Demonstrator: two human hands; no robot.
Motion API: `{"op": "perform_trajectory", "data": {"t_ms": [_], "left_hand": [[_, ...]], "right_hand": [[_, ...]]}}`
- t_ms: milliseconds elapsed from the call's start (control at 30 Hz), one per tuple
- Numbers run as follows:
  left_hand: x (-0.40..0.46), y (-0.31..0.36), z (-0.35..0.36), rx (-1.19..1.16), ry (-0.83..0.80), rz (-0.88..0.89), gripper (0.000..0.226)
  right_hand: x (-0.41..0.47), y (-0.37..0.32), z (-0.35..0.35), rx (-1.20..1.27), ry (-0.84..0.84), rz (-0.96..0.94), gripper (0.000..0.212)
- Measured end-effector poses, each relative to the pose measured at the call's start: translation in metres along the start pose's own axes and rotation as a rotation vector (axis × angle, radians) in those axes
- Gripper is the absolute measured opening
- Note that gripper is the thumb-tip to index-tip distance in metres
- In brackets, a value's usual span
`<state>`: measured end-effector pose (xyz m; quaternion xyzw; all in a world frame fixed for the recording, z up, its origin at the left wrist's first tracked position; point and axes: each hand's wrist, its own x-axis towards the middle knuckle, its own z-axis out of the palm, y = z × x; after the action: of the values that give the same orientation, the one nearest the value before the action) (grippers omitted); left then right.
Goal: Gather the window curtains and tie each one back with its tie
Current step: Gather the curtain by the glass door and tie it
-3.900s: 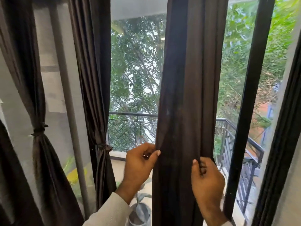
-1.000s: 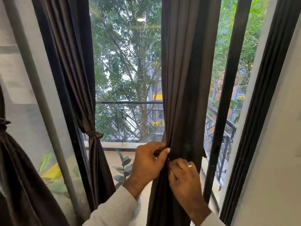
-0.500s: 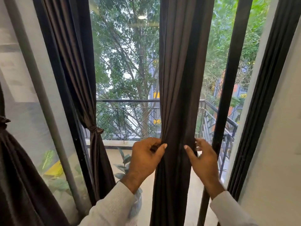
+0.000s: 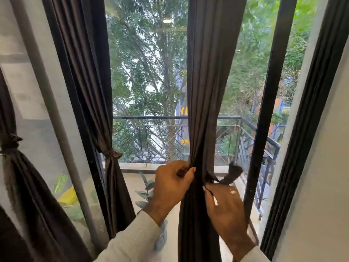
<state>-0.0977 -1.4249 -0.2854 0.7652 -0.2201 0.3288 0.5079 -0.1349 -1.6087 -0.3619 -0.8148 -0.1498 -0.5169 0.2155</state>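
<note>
A dark brown curtain [image 4: 209, 91] hangs in the middle of the window, bunched narrow at waist height. My left hand [image 4: 172, 183] grips the gathered folds on their left side. My right hand [image 4: 224, 203] pinches a dark fabric tie [image 4: 231, 173] that comes round the curtain's right side, its loose end sticking up to the right. Two other curtains hang tied back: one [image 4: 113, 167] left of the glass and one [image 4: 11, 148] at the far left.
A black window frame post [image 4: 268, 103] stands just right of the curtain, with a grey wall [image 4: 324, 176] beyond it. Behind the glass are a balcony railing [image 4: 151, 140] and a small potted plant [image 4: 146, 188].
My right hand has come back in from the curtain's right edge and now pinches the tie. The curtain is pulled narrower at my hands. My left hand has kept its grip.
</note>
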Motion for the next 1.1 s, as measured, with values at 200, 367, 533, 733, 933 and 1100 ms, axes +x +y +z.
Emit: {"op": "perform_trajectory", "data": {"t_ms": [200,367,533,733,933,1100], "left_hand": [[-0.004,0.004,0.007,-0.142,-0.081,0.013,0.01],[-0.003,0.004,0.006,-0.162,-0.095,-0.008,0.007],[-0.004,0.008,0.008,-0.193,-0.142,-0.026,0.013],[0.002,0.0,0.0,-0.187,-0.149,-0.054,0.014],[0.011,-0.003,-0.014,-0.317,-0.242,-0.177,0.01],[0.016,-0.003,-0.019,-0.362,-0.283,-0.196,0.032]], "right_hand": [[0.003,-0.007,0.011,0.147,-0.079,0.098,0.026],[0.009,-0.004,0.003,0.326,-0.068,0.132,0.018],[0.008,-0.004,0.003,0.327,-0.214,0.118,0.021],[0.027,-0.006,-0.029,0.456,-0.066,0.177,0.017],[0.08,0.026,-0.036,0.409,0.113,0.714,0.007],[0.083,0.005,-0.029,0.546,0.026,0.652,0.024]]}}
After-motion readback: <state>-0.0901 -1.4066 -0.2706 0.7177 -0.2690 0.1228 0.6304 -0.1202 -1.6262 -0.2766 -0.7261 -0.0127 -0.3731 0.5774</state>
